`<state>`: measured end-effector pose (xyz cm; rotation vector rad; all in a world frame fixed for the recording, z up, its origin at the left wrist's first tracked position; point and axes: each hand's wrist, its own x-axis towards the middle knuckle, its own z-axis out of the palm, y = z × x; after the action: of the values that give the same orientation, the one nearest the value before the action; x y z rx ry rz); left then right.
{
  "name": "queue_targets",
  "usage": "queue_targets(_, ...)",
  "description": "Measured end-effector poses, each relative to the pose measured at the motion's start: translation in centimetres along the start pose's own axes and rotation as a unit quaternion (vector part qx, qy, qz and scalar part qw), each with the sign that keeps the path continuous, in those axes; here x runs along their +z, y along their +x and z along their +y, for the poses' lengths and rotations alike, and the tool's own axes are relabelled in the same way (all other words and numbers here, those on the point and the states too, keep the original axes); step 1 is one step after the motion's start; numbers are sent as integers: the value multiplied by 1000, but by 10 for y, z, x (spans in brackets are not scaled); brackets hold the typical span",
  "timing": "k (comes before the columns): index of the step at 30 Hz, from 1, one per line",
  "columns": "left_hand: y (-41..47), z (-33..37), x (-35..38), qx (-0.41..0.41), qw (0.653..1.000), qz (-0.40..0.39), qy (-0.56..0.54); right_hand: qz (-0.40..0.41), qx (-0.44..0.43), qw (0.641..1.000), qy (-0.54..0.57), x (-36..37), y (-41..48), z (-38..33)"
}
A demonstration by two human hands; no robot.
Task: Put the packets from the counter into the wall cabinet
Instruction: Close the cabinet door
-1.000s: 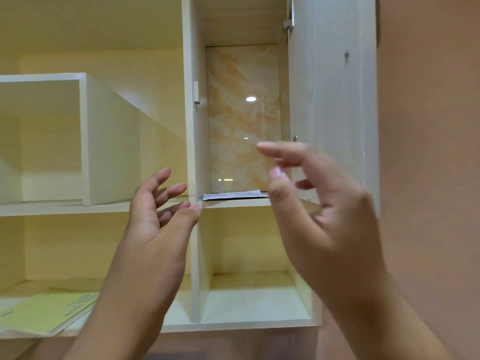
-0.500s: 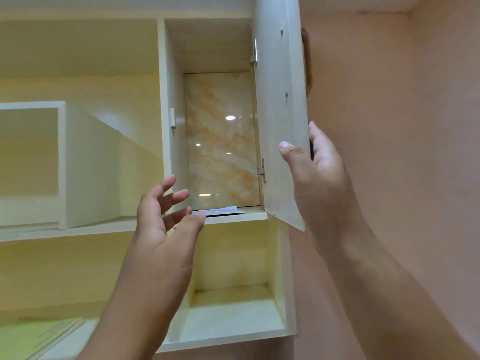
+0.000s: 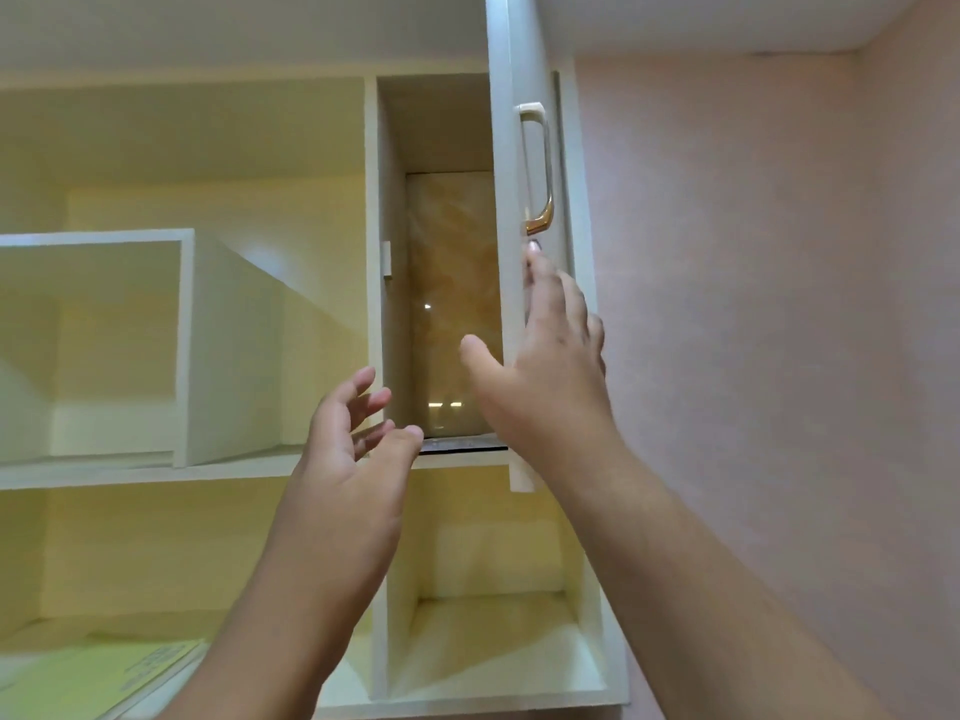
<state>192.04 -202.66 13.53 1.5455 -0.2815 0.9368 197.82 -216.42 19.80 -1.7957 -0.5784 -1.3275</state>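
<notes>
A flat packet [image 3: 457, 445] lies at the front of the shelf in the narrow upper compartment of the wall cabinet [image 3: 375, 262]. The cabinet door [image 3: 511, 210] stands nearly edge-on, with a gold and white handle [image 3: 537, 168] on its outer face. My right hand [image 3: 540, 366] holds the door's free edge, thumb on the inner side and fingers flat on the outer side below the handle. My left hand [image 3: 358, 449] hovers open in front of the shelf edge, left of the packet, holding nothing.
A pale box-like divider [image 3: 187, 345] stands on the upper shelf at left. A yellow-green printed sheet [image 3: 104, 672] lies on the lower left shelf. The lower right compartment [image 3: 493, 631] is open-fronted. A pink wall [image 3: 779, 356] runs along the right.
The door has swung from wide open toward the cabinet, now showing its handle side. My right hand went from the packet to the door's edge. The left hand stayed open near the shelf.
</notes>
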Motion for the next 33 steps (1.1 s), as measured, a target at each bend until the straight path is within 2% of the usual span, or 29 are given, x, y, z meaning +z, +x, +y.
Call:
queue_targets(3,1,-5,-7,-4,1000,3,6,19,31,993,114,1,10,-2)
queue_targets(6,5,-9,-14,1,1000,12,7,51,111,953,277,-3,28,-6)
queue_targets(8,8,-10,-18,3,1000,18,9,39,141,936,322,-7,41,-8)
queue_targets(19,14,-18,-35,-1,999,48,26,-33,161,884,438,12,71,-16)
queue_targets(26,18,-27,-39,-14,998,57,30,-61,147,878,452,26,80,-13)
queue_targets(33,19,-38,-38,-41,997,59,8,-84,111,897,420,47,91,-9)
